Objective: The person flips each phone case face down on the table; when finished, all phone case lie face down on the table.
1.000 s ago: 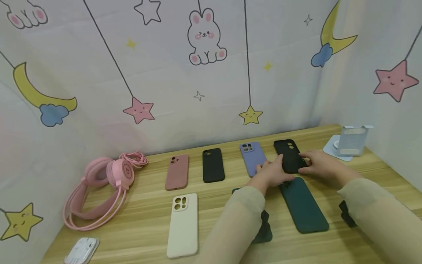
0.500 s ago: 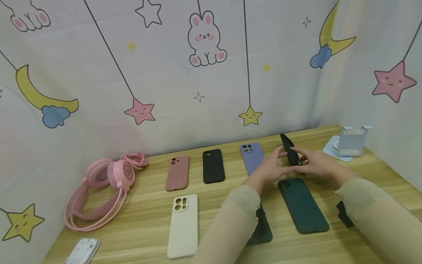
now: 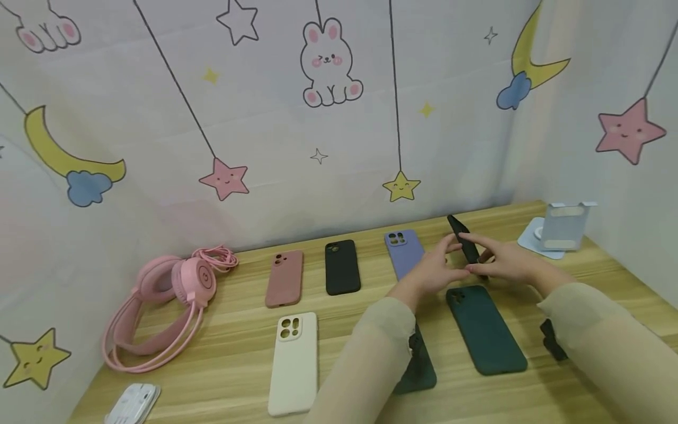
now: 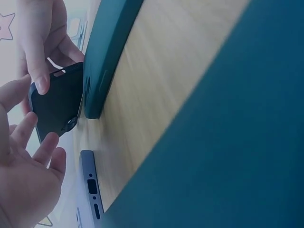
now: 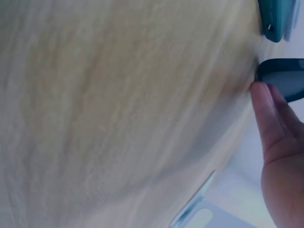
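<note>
- While tilted on edge above the table (image 3: 222, 359), black case (image 3: 467, 246) sits pinched in right hand (image 3: 508, 263).
- Left hand (image 3: 431, 272) beside it, fingers relaxed, touching.

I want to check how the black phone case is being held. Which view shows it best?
The left wrist view: the black phone case shows broadside, right hand fingers on its edge. The head view shows it edge-on between both hands. The right wrist view catches only a corner.

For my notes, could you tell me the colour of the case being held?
Black case; clearest in the head view.
</note>
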A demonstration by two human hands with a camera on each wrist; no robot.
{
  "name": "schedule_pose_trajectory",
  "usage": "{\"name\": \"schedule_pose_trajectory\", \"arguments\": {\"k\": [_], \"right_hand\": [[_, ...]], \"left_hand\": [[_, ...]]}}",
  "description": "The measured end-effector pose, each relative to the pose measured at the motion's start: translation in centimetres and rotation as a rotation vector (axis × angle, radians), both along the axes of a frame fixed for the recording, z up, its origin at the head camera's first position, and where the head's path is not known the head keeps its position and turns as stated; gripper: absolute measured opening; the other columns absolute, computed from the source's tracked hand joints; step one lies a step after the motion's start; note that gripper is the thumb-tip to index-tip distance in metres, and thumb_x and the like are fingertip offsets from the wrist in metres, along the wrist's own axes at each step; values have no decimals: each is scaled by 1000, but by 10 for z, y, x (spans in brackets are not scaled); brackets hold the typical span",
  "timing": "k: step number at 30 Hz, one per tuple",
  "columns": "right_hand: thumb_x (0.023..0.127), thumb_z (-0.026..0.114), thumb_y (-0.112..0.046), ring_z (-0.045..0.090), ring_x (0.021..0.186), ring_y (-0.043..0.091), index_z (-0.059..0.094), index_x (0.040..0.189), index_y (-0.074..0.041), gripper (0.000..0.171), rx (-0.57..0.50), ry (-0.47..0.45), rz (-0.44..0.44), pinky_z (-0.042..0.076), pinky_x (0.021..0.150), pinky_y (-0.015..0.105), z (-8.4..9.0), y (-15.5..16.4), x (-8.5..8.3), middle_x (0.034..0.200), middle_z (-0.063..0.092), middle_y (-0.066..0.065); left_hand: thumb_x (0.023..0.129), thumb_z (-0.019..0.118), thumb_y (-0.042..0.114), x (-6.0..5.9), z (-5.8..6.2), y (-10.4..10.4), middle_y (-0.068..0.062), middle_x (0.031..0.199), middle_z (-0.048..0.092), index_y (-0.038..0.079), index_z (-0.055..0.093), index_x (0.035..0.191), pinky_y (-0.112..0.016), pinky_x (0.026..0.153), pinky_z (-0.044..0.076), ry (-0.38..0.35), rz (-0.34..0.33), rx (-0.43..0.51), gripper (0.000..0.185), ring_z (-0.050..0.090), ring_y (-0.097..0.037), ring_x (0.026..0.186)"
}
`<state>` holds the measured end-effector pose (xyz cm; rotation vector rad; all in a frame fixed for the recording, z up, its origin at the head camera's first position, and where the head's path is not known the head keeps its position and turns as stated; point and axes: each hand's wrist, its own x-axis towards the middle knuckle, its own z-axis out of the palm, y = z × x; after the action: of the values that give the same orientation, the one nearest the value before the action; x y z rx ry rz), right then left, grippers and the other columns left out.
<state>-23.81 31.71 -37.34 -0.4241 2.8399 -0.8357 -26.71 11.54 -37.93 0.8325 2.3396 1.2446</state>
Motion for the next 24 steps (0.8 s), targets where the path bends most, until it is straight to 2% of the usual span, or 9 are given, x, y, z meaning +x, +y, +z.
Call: {"name": "schedule_pose_trajectory", "arguments": {"k": [8,14,19,24], "right_hand": [[88,60,-48,61,88,24,26,148,-15,76,-16,-3,-29,49,69,42,-2,1,-2,98,64,6],[88,61,-46,60,94,31,25,148,-14,76,-46,13,-49,49,69,41,-4,4,-2,97,63,8],[89,63,-40,61,96,34,24,148,-11,77,-147,5,-73,50,73,45,-5,7,0,103,62,16],[89,64,-36,63,94,30,21,149,-10,78,-229,-32,-102,50,76,46,-8,14,0,111,59,25]], "left_hand": [[88,66,33,-1,-3,-2,15,142,40,27,12,151,-37,102,35,14,-4,-52,83,37,-14,130],[89,63,36,-1,-5,-2,11,144,40,23,13,151,-37,104,31,14,-25,-134,80,32,-14,134],[90,62,37,0,-7,-2,8,143,41,23,16,151,-37,106,29,-28,-30,-172,78,33,-17,133],[89,63,41,0,-8,-1,-2,140,47,22,16,151,-34,105,31,-29,-14,-206,80,39,-17,130]]}}
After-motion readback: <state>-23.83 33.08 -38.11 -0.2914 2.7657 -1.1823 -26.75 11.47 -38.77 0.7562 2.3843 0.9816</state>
